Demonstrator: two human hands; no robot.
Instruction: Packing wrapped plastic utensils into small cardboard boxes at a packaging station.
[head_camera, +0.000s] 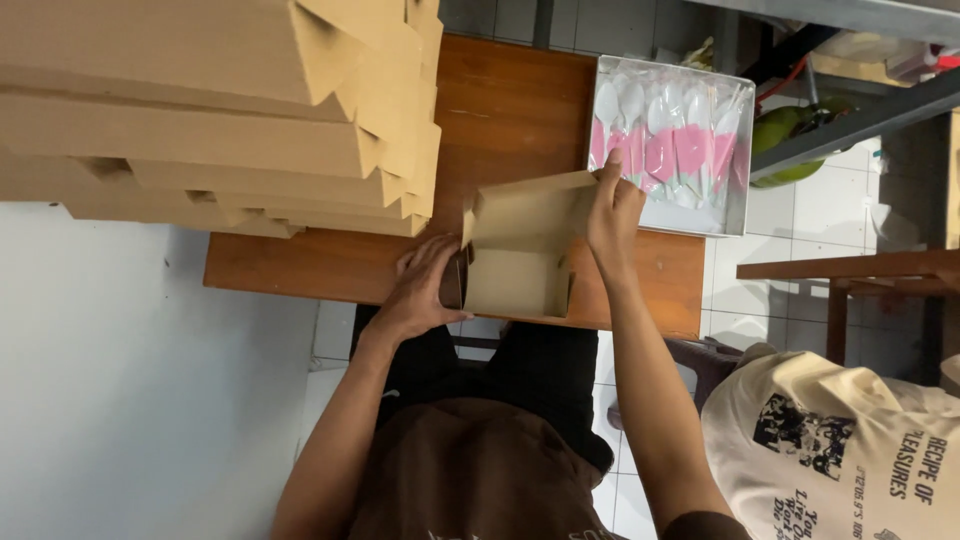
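On the near edge of the wooden table (520, 100), the left hand (420, 290) clasped the brown cardboard box's (515, 280) left wall while the right hand (612, 212) pinched its raised lid flap.

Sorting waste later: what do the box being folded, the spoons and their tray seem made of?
Box: plain brown cardboard, matte, creased flaps. Spoons: likely white plastic, glossy, in clear wrappers with pink paper. Tray: apparently metal, with a grey shiny rim.
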